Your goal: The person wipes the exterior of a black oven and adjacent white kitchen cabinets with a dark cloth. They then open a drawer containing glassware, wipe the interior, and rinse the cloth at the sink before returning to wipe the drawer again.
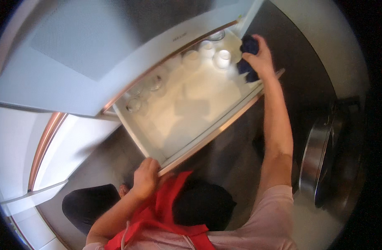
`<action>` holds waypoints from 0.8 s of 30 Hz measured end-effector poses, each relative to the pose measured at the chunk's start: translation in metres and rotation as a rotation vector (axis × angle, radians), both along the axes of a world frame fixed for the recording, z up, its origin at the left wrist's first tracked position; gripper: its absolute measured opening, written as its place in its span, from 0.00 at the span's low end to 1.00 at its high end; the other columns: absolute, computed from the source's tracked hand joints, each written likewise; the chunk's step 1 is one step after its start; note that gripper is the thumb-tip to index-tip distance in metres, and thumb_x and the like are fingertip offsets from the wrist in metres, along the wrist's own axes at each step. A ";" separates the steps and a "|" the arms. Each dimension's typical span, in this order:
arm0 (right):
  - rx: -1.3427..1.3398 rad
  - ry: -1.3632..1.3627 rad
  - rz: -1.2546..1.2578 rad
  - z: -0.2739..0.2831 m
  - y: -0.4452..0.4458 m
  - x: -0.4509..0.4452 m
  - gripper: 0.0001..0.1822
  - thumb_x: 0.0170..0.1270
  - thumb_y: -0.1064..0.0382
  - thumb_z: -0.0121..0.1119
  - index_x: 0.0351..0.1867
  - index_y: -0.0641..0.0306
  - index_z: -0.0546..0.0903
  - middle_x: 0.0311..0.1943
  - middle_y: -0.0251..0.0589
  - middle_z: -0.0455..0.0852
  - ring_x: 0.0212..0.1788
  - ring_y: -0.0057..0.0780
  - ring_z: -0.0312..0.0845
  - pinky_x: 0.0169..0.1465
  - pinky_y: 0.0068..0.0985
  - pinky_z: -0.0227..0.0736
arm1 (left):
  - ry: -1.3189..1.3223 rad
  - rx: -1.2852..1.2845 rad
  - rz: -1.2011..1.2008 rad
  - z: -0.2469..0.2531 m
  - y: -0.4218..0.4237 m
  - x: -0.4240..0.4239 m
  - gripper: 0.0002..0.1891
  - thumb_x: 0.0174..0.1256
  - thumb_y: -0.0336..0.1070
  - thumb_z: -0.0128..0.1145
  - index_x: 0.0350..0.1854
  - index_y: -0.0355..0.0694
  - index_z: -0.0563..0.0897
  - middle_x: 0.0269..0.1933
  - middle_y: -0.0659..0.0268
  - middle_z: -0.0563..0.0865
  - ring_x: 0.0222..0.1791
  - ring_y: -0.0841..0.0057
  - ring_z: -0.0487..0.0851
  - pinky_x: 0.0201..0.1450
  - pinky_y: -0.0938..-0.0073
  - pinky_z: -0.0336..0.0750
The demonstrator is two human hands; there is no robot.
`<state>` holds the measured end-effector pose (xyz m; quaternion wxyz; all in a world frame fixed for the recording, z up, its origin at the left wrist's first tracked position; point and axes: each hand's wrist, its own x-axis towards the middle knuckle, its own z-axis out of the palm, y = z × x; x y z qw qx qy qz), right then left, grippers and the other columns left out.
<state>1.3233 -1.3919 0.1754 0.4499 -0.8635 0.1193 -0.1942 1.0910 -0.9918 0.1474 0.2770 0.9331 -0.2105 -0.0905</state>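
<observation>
An open drawer (166,122) lies before me, with several glasses (156,82) and white cups (222,59) standing along its back. My left hand (146,178) grips the drawer's near left front corner. At the far right end of the drawer, my right hand (262,59) is closed around a dark blue object (250,44), which may be a cup or cloth; its kind is not clear. More dark blue material (250,73) lies just under that hand. Beside it, at the back right corner, is a pale yellowish thing (234,42), too blurred to name.
A grey-white countertop or appliance panel (141,47) overhangs the drawer's back. At left is a white cabinet front with a copper-coloured handle (47,150). A dark panel (297,62) stands at right, and a round metal pan (314,159) hangs low at the right.
</observation>
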 end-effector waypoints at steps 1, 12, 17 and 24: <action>-0.256 -0.061 0.005 0.003 -0.009 0.010 0.37 0.41 0.71 0.65 0.60 0.62 0.69 0.48 0.55 0.81 0.51 0.46 0.79 0.54 0.33 0.73 | 0.005 -0.005 0.006 -0.002 0.000 0.000 0.21 0.47 0.45 0.71 0.28 0.38 0.70 0.28 0.58 0.72 0.29 0.56 0.74 0.30 0.61 0.70; -0.884 0.472 -0.147 -0.004 0.016 0.058 0.35 0.50 0.61 0.61 0.63 0.51 0.65 0.50 0.53 0.80 0.55 0.53 0.74 0.56 0.45 0.69 | 0.094 0.019 0.045 0.009 0.002 0.003 0.17 0.51 0.39 0.66 0.33 0.38 0.70 0.33 0.55 0.72 0.34 0.54 0.74 0.33 0.59 0.70; -0.801 0.806 0.235 -0.032 -0.008 0.052 0.40 0.52 0.51 0.63 0.63 0.72 0.62 0.50 0.60 0.79 0.55 0.58 0.73 0.52 0.47 0.72 | 0.080 0.049 0.033 0.002 0.008 0.008 0.17 0.50 0.35 0.62 0.41 0.38 0.72 0.37 0.55 0.74 0.39 0.56 0.76 0.34 0.61 0.75; -0.951 0.961 0.542 -0.096 0.007 0.011 0.18 0.54 0.64 0.54 0.42 0.78 0.79 0.43 0.60 0.83 0.47 0.52 0.80 0.41 0.44 0.80 | 0.044 -0.022 0.023 0.000 -0.006 -0.001 0.19 0.51 0.40 0.66 0.35 0.36 0.70 0.35 0.54 0.73 0.38 0.55 0.75 0.40 0.60 0.73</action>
